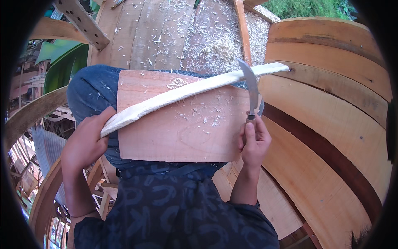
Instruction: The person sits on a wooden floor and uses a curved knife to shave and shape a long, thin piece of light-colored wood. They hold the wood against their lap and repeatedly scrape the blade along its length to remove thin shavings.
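Note:
A long, pale strip of whittled wood [178, 96] slants from lower left to upper right above my lap. My left hand [86, 139] is closed round its lower left end. In my right hand [255, 141] is a knife [251, 85] with a curved blade, gripped by its short handle. The blade points up and crosses the strip near its far right end; whether it touches the wood I cannot tell. Beneath the strip, a flat wooden board [178, 137] lies across my thighs, with small shavings [177, 83] scattered on it.
Beyond my knees, a plank floor [145, 37] carries a heap of wood shavings [224, 50]. A wall of boards [323, 103] rises close on the right. On the left are a wooden post [81, 23], curved rails [35, 106] and green leaves [66, 68].

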`<state>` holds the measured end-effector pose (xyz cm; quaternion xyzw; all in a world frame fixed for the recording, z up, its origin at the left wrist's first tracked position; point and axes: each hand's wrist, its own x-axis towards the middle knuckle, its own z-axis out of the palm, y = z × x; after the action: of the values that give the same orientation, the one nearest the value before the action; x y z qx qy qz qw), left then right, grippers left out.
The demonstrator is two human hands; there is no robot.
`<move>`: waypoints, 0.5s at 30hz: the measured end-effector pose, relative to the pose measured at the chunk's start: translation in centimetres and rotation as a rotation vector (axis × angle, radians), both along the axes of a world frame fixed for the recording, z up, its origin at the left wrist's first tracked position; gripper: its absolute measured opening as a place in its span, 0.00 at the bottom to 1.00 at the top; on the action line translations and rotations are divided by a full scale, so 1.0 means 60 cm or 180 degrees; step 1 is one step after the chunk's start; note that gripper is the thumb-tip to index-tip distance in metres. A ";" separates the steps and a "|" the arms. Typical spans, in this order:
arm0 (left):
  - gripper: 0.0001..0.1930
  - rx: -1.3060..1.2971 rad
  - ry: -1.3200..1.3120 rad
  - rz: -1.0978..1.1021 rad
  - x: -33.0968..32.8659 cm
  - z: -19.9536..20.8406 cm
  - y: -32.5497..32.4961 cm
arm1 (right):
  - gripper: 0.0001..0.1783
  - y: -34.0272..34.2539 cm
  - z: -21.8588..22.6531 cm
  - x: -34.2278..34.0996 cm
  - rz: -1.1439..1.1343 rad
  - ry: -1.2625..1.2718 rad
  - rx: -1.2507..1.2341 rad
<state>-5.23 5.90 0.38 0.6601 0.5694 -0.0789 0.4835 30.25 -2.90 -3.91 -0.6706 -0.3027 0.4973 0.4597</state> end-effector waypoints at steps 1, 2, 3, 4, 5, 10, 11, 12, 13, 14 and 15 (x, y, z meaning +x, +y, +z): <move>0.18 -0.0071 -0.0013 0.0043 0.005 0.003 0.003 | 0.18 -0.009 -0.004 -0.010 0.0193 0.0159 -0.0026; 0.18 -0.0143 -0.0025 0.0086 0.010 0.005 0.004 | 0.18 -0.010 -0.003 -0.013 0.0105 0.0227 -0.0119; 0.18 -0.0115 -0.0062 0.0096 0.013 0.003 0.003 | 0.17 -0.007 -0.003 -0.013 0.0017 0.0296 -0.0210; 0.19 -0.0081 -0.0083 0.0119 0.011 0.002 0.001 | 0.17 0.000 -0.005 -0.013 -0.0057 0.0381 -0.0297; 0.19 -0.0048 -0.0102 0.0142 0.009 0.002 0.001 | 0.17 0.006 -0.013 0.006 -0.0027 0.0272 -0.0225; 0.19 -0.0075 -0.0077 0.0025 0.010 0.004 0.002 | 0.17 0.008 0.002 -0.030 -0.0043 0.0545 -0.0337; 0.19 -0.0087 -0.0087 0.0047 0.010 0.005 0.002 | 0.17 0.009 -0.002 -0.017 -0.0044 0.0464 -0.0306; 0.19 -0.0021 -0.0100 0.0004 0.011 0.004 0.002 | 0.17 0.008 -0.007 -0.006 -0.0045 0.0381 -0.0277; 0.20 0.0039 -0.0090 -0.0037 0.011 0.004 0.001 | 0.17 0.003 -0.013 0.001 -0.0040 0.0114 -0.0173; 0.20 0.0100 -0.0080 -0.0077 0.011 0.003 0.001 | 0.17 0.001 -0.028 0.002 0.0083 -0.0898 0.0311; 0.20 0.0019 -0.0099 -0.0054 0.012 0.003 0.002 | 0.17 0.002 -0.048 0.000 0.0207 -0.1911 0.0794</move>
<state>-4.52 6.05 0.53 0.6675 0.5564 -0.0710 0.4897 30.24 -2.76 -6.78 -0.7158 -0.5047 0.2509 0.4123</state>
